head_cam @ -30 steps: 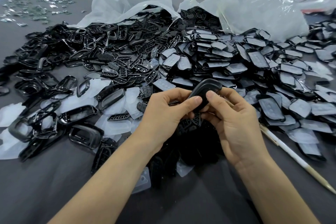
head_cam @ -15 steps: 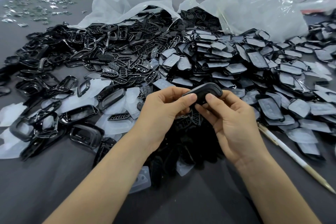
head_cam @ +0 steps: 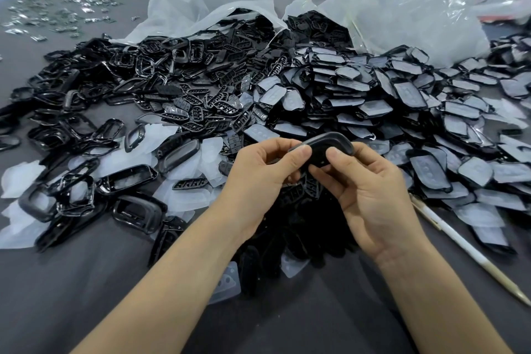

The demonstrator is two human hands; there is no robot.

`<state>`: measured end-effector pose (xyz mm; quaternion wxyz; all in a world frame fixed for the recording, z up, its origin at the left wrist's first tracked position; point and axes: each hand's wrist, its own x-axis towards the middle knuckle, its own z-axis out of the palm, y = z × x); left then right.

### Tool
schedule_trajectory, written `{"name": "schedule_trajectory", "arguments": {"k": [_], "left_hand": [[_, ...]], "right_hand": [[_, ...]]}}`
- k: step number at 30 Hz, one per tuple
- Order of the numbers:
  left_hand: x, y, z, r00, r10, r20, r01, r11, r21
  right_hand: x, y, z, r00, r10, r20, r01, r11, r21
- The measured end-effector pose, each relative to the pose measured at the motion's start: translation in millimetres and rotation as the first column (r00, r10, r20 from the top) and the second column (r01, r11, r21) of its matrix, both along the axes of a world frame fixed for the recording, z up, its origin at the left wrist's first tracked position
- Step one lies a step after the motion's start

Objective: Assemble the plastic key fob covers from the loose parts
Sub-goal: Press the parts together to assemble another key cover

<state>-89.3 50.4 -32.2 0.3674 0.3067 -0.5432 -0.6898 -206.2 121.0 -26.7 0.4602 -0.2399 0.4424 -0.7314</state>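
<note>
A black key fob cover [head_cam: 324, 145] is held above the table centre between both hands. My left hand [head_cam: 258, 178] pinches its left end with thumb and forefinger. My right hand [head_cam: 370, 195] grips its right side, thumb pressed on its near face. Loose black frames [head_cam: 126, 181] lie at the left. Small black button grids [head_cam: 201, 112] are piled in the middle. Covers with pale film [head_cam: 373, 100] spread across the right. A dark heap of parts [head_cam: 301, 227] lies under my hands.
Two clear plastic bags [head_cam: 402, 14] spill parts at the back. A white pen-like stick [head_cam: 465, 250] lies at the right near my right wrist. Peeled pale film pieces [head_cam: 26, 178] lie at the left. Small shiny metal bits [head_cam: 43, 14] are scattered far left.
The cover has tipped from a steep tilt to lying flatter, edge toward me. My right thumb has shifted onto its near face. Both hands stayed in place.
</note>
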Motion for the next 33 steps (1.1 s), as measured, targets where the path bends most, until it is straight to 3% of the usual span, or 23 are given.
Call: {"name": "schedule_trajectory", "arguments": {"k": [7, 13, 19, 22, 26, 30, 33], "left_hand": [[1.6, 0.8, 0.0, 0.996, -0.014, 0.091, 0.025, 0.992, -0.122], [3.6, -1.1, 3.4, 0.997, -0.037, 0.071, 0.05, 0.981, -0.187], [3.3, -6.0, 4.6, 0.995, -0.067, -0.077, 0.063, 0.996, -0.06], [4.5, -9.5, 7.5, 0.981, 0.044, -0.187, -0.035, 0.998, 0.051], [14.9, -19.6, 11.6, 0.958, 0.222, -0.184, -0.205, 0.973, 0.107], [29.2, -22.9, 3.2, 0.92, 0.366, -0.139, -0.381, 0.918, -0.112], [33.2, -23.3, -4.9, 0.92, 0.367, -0.138, -0.389, 0.896, -0.215]], "right_hand": [[-0.5, 1.4, 2.0, 0.998, 0.056, 0.041, -0.055, 0.998, -0.026], [-2.3, 2.6, 1.3, 0.998, 0.065, -0.015, -0.065, 0.998, -0.017], [4.3, -5.4, 9.5, 0.982, 0.128, 0.137, -0.13, 0.991, 0.005], [18.1, -24.3, 16.0, 0.963, 0.089, 0.253, -0.099, 0.995, 0.024], [34.2, -56.3, 22.8, 0.956, 0.097, 0.278, -0.119, 0.991, 0.061], [49.0, -67.7, 15.2, 0.95, 0.16, 0.267, -0.175, 0.984, 0.032], [50.9, -65.3, 5.2, 0.947, 0.17, 0.274, -0.178, 0.984, 0.005]]}}
